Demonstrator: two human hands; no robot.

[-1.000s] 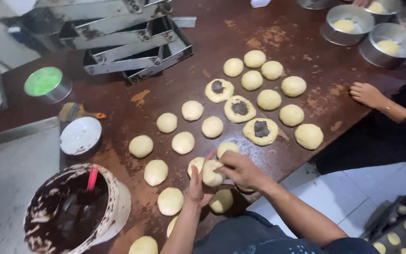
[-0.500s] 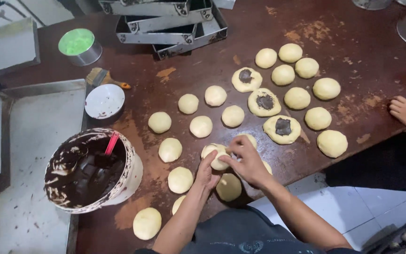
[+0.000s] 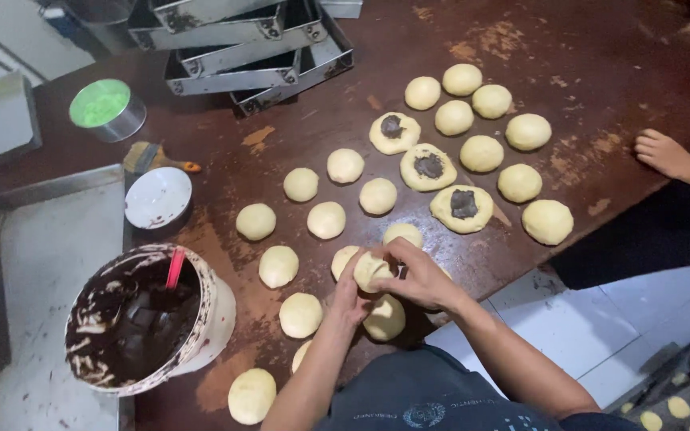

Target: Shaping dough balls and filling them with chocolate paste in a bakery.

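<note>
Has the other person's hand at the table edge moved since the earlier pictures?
Cannot tell. The other person's hand rests on the brown table edge right of the plain dough balls, about as before; the camera itself shifted.

- L hand (image 3: 350,289) coming up from below frame, forearm bare, fingers curling upward w/ thumb pressing in toward the R hand.
- R hand (image 3: 417,275) reaching in from lower right, bare forearm angling across, fingers cupping over & closing inward.
- Both hands touching, pinching together at chest-centre.
</note>
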